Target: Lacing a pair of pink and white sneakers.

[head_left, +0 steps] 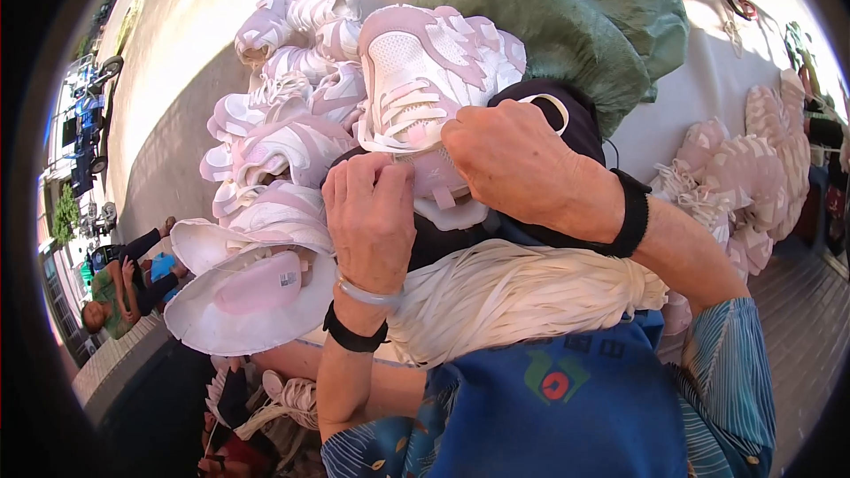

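Left hand [370, 221]: fingers curled and bunched at the near-left edge of the lace opening of a white-and-pink sneaker upper with mesh panels [396, 62]. Right hand [522, 159]: curled tight, fingertips at the right side of the same opening. Both look like pinch grips; fingers hide whatever is between them, so can't tell if either has lace or shoe edge.

Sneaker upper sits mid-scene, just beyond the hands, toe pointing far, pink tongue and heel end near. Flat off-white laces [409, 113] cross its front in rows, with a loop sagging over the left side.

Wrists: black band on each, plus a translucent bracelet [365, 296] on the left. White ring-shaped loop [553, 111] just beyond the right hand, against dark fabric.

Near side: thick bundle of cream flat strips [522, 301] lies across the lap, beside a blue apron [558, 407] with a green-and-red print.

Left: heap of white-and-pink sneaker uppers [288, 146], the nearest with its opening facing up. Far: crumpled green plastic sheet [567, 26]. Right: second pile of pink-and-white uppers [735, 177]. Far left edge: person in a green top [115, 301], blue vehicle [84, 137].
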The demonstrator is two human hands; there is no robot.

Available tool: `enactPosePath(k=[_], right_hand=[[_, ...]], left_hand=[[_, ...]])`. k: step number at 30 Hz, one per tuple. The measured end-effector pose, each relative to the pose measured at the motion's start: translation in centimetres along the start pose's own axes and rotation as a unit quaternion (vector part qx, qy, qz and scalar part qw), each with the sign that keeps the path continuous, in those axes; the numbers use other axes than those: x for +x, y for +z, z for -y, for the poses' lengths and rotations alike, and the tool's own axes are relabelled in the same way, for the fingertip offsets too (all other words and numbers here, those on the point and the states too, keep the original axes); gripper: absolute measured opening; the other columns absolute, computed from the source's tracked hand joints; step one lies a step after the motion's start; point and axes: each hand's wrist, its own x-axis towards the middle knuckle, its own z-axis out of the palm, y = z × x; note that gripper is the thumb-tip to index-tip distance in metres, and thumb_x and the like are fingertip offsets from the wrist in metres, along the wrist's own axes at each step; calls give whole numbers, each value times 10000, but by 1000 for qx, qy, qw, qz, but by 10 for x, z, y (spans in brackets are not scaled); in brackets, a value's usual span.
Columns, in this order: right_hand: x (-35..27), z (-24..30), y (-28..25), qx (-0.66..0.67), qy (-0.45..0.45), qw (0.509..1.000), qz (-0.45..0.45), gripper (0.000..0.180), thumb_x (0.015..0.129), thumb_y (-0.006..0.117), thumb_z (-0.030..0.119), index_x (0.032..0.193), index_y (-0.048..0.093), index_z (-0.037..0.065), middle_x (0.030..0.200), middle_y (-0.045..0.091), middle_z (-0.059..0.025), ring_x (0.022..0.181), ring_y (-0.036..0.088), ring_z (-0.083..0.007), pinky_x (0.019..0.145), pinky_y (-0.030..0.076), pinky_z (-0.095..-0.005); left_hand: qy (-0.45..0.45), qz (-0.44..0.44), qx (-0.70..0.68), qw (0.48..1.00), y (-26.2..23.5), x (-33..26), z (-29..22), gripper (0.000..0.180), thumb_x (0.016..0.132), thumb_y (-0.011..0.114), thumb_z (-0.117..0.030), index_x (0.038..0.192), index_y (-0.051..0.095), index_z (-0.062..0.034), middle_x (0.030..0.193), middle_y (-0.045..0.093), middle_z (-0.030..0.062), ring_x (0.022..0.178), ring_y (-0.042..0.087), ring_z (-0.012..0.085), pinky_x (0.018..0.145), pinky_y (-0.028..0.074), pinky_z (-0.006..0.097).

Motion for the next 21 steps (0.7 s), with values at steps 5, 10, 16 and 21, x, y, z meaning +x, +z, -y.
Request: enactPosePath(k=[5,10,16,21], right_hand=[[-3,-19,12,6,-20,999,-49,134,744,658,124,769,665,-8,704,658,-193,659,677,-365,575,534,-431],[-23,3,3,-68,6,988,-137,248,766,728,203,916,606,49,874,572,-103,834,589,-295,723,463,-400],[-32,12,9,-148,-7,974,-169,426,680,802,299,971,601,62,917,500,-73,906,520,-259,810,397,-397],[-34,17,19,-208,15,967,-148,391,711,774,300,939,590,41,887,492,-87,844,518,-253,756,393,-382]], left_hand=[[-157,-6,-131,979,6,-14,-1,207,835,683,-6,1009,571,-18,891,587,117,728,605,238,673,491,347],[-227,-2,-172,959,5,-17,-3,185,875,676,-39,1023,572,0,846,637,100,646,623,176,611,497,314],[-244,-10,-211,946,10,-19,4,137,917,637,-76,1012,594,13,804,660,93,664,635,162,620,509,292],[-254,-16,-239,937,12,-18,7,94,929,612,-70,986,577,-4,785,652,90,657,626,153,616,504,297]])
